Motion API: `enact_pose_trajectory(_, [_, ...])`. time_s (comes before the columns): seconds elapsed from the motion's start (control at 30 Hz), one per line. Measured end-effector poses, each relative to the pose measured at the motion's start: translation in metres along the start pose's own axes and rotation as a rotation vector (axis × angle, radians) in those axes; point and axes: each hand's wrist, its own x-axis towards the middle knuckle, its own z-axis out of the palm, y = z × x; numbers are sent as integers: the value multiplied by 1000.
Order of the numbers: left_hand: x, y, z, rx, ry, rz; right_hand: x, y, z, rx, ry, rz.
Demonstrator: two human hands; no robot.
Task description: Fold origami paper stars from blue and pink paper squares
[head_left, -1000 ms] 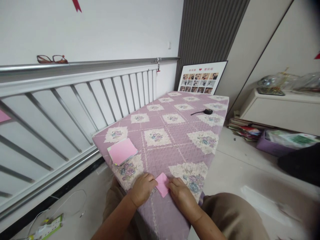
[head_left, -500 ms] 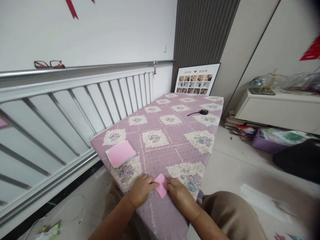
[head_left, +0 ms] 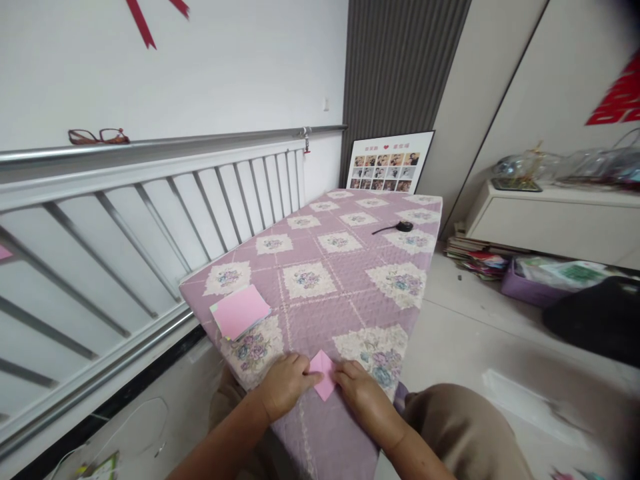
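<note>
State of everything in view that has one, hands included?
Small pink paper: folded, diamond-shaped
Left hand: thumb on paper
Right hand: fingers at paper's right corner
Pink sheets: stacked, flat
Glasses: on pipe, fold unclear
Photo board: upright, leaning back
Purple bin: open-topped, filled

Red-brown glasses (head_left: 99, 137) rest on a metal pipe (head_left: 210, 141) above the white radiator (head_left: 150, 220); a framed photo board (head_left: 389, 162) leans well to the radiator's right.

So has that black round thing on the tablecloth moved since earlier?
No, the black round thing lies by the same floral patch of the tablecloth; only the view shifted.
</note>
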Motion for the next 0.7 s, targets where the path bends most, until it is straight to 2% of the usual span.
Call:
enact_pose_trajectory(0.13, [-1, 3, 1, -12, 29, -22, -9, -1, 3, -60, 157, 59])
enact_pose_trajectory(0.27, [-1, 3, 2, -26, 38, -40, -10, -14, 19, -103, 280, -4])
enact_pose_trajectory(0.43, [-1, 3, 3, 4, 47, -24, -6, -26, 38, -120, 259, 28])
enact_pose_trajectory(0.7, [-12, -1, -1, -38, 39, -85, -9, -22, 38, -197, 207, 23])
